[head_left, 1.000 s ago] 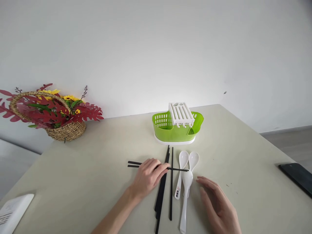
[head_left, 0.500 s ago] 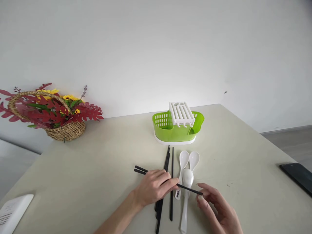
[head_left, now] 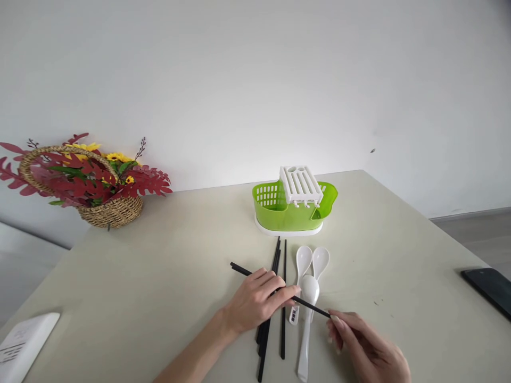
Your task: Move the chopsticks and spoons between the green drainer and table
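My left hand [head_left: 261,298] is closed around a pair of black chopsticks [head_left: 311,306], which slant from upper left to lower right. Their right tips are pinched between the thumb and fingers of my right hand [head_left: 361,340]. Under and beside my left hand lie several more black chopsticks [head_left: 262,354], pointing away from me. One separate black chopstick [head_left: 283,332] lies just right of them. Two white spoons [head_left: 304,258] rest side by side, bowls away from me. A longer white spoon [head_left: 305,340] lies over their handles, its bowl turned down.
A green cutlery basket [head_left: 275,218] with a white slotted holder [head_left: 301,185] stands behind the chopsticks. Artificial flowers fill a wicker basket [head_left: 112,213] at the far left. A black phone [head_left: 489,290] lies at the right edge, a white device [head_left: 30,340] at the left.
My right hand has closed its fingertips on the chopsticks' right ends. The held chopsticks have come closer together at their left ends and shifted slightly right and up.
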Available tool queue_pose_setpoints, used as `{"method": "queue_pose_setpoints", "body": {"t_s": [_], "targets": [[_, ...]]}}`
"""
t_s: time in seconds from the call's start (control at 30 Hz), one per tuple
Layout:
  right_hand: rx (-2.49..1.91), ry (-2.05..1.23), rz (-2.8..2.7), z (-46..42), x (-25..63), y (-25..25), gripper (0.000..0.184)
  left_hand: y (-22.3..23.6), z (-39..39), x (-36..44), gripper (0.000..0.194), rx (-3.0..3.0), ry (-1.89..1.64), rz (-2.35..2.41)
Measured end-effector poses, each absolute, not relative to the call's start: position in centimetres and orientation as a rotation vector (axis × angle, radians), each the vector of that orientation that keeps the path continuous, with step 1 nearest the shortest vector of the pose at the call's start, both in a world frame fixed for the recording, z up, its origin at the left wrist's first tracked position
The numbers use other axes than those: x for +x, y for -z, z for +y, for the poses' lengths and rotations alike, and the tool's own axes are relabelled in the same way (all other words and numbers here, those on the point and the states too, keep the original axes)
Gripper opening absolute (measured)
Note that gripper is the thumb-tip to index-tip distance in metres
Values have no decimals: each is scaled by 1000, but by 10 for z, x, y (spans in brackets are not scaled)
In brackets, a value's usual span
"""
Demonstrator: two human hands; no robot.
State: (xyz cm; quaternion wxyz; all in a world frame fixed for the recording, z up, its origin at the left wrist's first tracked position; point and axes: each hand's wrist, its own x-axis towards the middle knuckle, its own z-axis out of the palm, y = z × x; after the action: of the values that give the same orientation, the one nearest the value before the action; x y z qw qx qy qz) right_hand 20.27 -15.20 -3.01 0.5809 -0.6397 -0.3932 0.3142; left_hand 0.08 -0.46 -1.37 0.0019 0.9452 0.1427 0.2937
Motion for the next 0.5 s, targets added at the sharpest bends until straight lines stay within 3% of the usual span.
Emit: {"method": "queue_pose_setpoints", "body": {"t_s": [0.3,0.5], "targets": [[-1597,-624,-647,-150,203,23,36,15,3,-9,26,2611,-1162,958],[-1679,-592,-643,-153,218,16,43,6,10,-14,44,1972,-1131,1182]]}}
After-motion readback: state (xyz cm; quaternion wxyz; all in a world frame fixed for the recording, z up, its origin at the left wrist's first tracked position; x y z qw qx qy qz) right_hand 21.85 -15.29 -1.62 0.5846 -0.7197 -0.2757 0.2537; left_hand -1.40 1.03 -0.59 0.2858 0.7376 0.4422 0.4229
